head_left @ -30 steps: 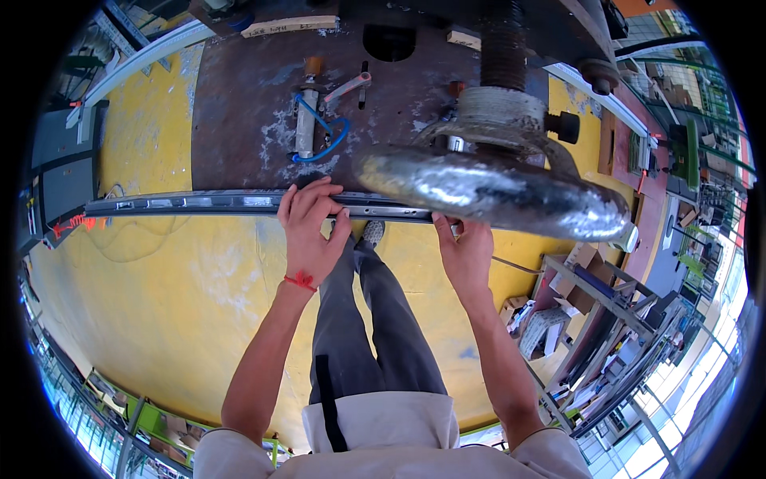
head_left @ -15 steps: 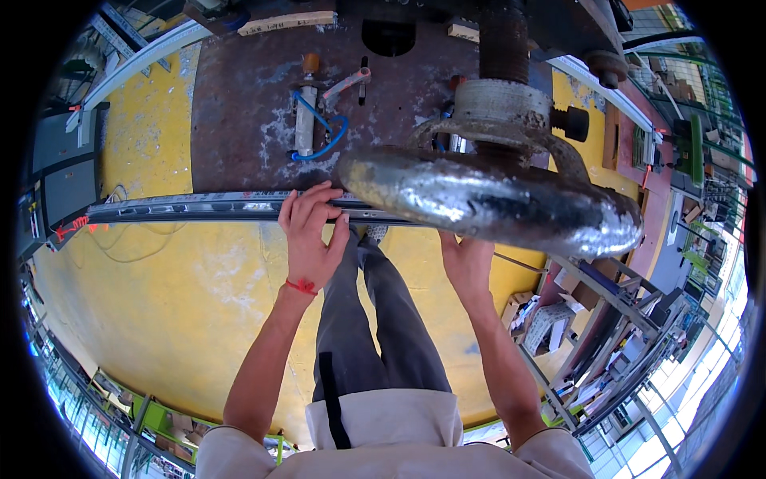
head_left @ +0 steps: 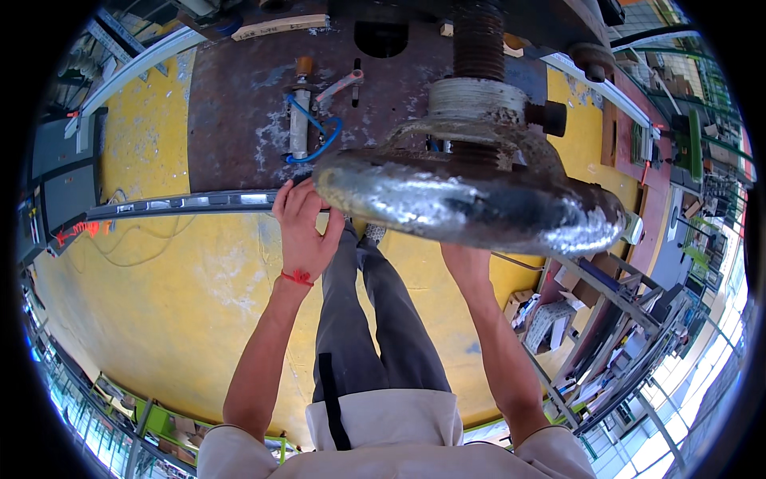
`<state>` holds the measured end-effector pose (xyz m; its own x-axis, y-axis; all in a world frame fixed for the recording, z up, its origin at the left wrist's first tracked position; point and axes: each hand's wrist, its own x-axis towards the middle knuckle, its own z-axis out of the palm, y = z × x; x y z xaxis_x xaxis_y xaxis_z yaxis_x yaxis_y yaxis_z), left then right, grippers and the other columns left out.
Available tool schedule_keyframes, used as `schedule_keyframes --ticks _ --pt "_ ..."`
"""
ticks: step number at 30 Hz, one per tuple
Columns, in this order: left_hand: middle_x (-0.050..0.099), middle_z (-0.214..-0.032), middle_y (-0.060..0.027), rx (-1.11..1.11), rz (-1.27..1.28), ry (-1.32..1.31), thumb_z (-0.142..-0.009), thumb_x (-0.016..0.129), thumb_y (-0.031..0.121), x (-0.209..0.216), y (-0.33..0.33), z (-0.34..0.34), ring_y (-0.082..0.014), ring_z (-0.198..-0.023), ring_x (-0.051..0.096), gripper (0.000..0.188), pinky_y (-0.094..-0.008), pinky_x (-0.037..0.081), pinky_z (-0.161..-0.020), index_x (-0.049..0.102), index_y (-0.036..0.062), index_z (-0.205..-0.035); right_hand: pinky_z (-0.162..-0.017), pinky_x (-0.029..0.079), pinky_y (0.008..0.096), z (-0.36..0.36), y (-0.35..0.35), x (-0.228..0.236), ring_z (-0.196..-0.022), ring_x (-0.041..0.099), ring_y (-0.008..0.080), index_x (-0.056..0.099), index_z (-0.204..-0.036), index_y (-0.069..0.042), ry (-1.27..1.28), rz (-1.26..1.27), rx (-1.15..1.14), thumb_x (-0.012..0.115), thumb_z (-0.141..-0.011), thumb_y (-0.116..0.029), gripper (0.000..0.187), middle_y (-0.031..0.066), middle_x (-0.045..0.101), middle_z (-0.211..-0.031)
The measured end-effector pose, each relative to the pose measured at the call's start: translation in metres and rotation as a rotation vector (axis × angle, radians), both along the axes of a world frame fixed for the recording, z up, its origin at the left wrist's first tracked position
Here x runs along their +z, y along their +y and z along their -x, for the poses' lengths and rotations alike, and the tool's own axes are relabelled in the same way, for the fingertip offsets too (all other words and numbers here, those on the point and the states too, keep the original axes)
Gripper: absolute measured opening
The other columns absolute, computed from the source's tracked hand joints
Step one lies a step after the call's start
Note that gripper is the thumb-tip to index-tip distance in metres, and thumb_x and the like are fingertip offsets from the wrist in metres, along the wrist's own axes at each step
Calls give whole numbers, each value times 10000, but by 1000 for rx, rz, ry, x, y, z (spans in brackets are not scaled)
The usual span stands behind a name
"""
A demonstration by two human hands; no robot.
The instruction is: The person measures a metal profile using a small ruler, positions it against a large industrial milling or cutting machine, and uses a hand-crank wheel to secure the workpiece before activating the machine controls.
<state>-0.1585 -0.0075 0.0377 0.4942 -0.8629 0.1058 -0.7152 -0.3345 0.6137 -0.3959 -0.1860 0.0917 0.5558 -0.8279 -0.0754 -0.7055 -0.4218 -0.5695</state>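
Note:
A long, narrow metal profile with a row of slots in its face lies along the near edge of the dark, worn metal table. My left hand, with a red cord at its wrist, grips the profile, fingers bent over its far side and thumb on the near side. Above the table looms a large, shiny handwheel on a threaded screw. It covers the profile's right part. Under the wheel's near rim is my right hand; its fingers are hidden there.
A small cylinder with a blue hose sits on the table beside a clamp lever. Wooden strips lie at the back. Grey cabinets stand left, and a cluttered rack stands right. Yellow floor surrounds my legs.
The profile appears turned, its slotted face showing more plainly. My left fingers are bent further over it. The wheel and table have shifted slightly left in view, and the wheel hides more of my right hand.

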Motion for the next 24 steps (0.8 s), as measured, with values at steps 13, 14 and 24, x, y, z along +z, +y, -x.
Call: schedule_keyframes --ticks 13,14,24 --pt "661 -1293 -125 16 -51 -21 -895 664 267 49 -35 -5 -329 -1318 508 353 -528 281 -1215 702 59 -1177 -954 499 525 8 2 2 -1101 630 454 656 -1199 8 -80 28 39 767 -819 -114 414 221 680 -1191" --pt "662 -1298 -122 18 -69 -31 -896 661 265 46 -34 -6 -327 -1323 504 349 -531 277 -1215 705 58 -1174 -947 503 520 3 -1 5 -1097 632 451 659 -1193 6 -115 36 49 763 -815 -103 407 219 678 -1192" --pt "563 -1433 -151 177 12 526 -889 786 229 -2 -7 8 -292 -1401 470 805 -480 260 -1245 330 41 -1525 -894 532 477 -25 -10 28 -1051 659 432 676 -1205 -39 -70 2 -93 719 -845 -73 364 188 706 -1119"
